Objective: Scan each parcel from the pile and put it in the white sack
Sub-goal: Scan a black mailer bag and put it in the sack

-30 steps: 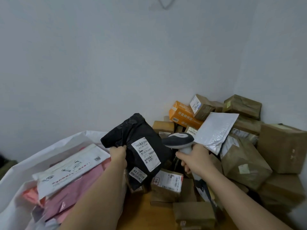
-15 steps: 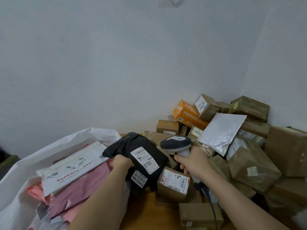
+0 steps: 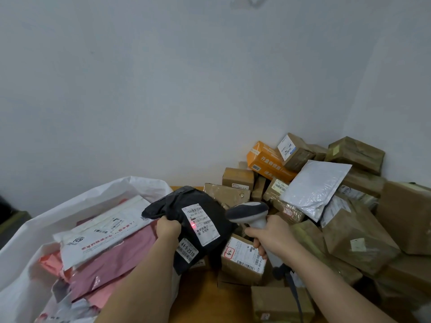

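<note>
Two risks: red dot off the barcode on black mailer (image 3: 198, 227), gripped by left-hand fingers (image 3: 168, 227) beside white sack (image 3: 28, 241); right hand (image 3: 270, 234) wrapped round scanner (image 3: 249, 212). Could misread; soft bag may sag.

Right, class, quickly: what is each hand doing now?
Left hand: grips the black parcel.
Right hand: grips the scanner.

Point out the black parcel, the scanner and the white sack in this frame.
black parcel (image 3: 205, 249): head view, on the black wrap below its big white label.
scanner (image 3: 247, 212): head view, on the dark top of its head.
white sack (image 3: 77, 201): head view, on its raised back rim.
</note>
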